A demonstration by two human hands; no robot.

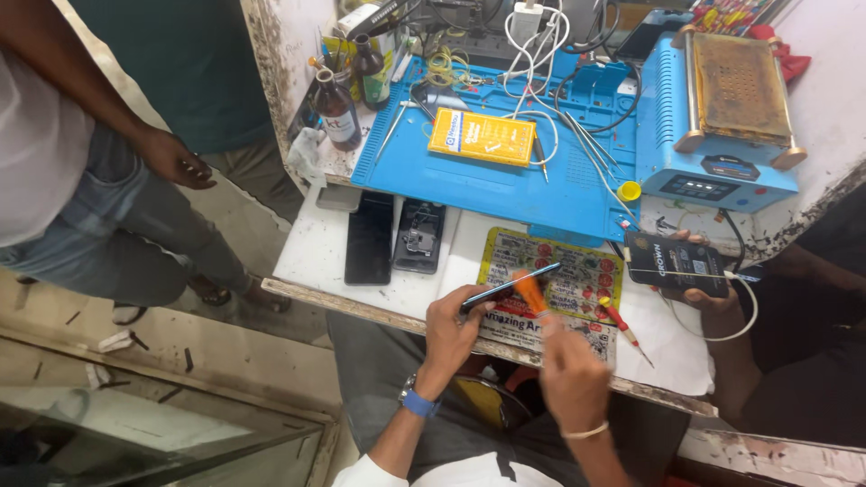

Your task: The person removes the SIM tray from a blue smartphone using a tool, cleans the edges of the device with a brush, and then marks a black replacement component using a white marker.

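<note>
Gripped edge-on in the left hand (451, 326), a thin dark phone (510, 285) slants up and to the right, its glossy slab held just above the table edge. Beside it, the right hand (570, 374) is closed around an orange-handled tool (532, 293), blurred, whose tip meets the phone near the middle of its length. A blue band sits on the left wrist, a pale bangle on the right.

Under the phone lies a colourful printed card (577, 280), flat on the white worktop (316, 252). Right of the grip, a small red screwdriver (622, 326) rests on the card's corner, and farther right another person's hand (699, 293) holds a black device (672, 263) with a white cable. Left of the grip lie a black phone (370, 239), face down, and an opened one (419, 236) showing its insides. Beyond the grip spreads a blue rubbery mat (487, 180) with a yellow box (481, 136), brown glass bottles (338, 110) and a boxy blue machine (717, 117) with a worn flat top.
</note>
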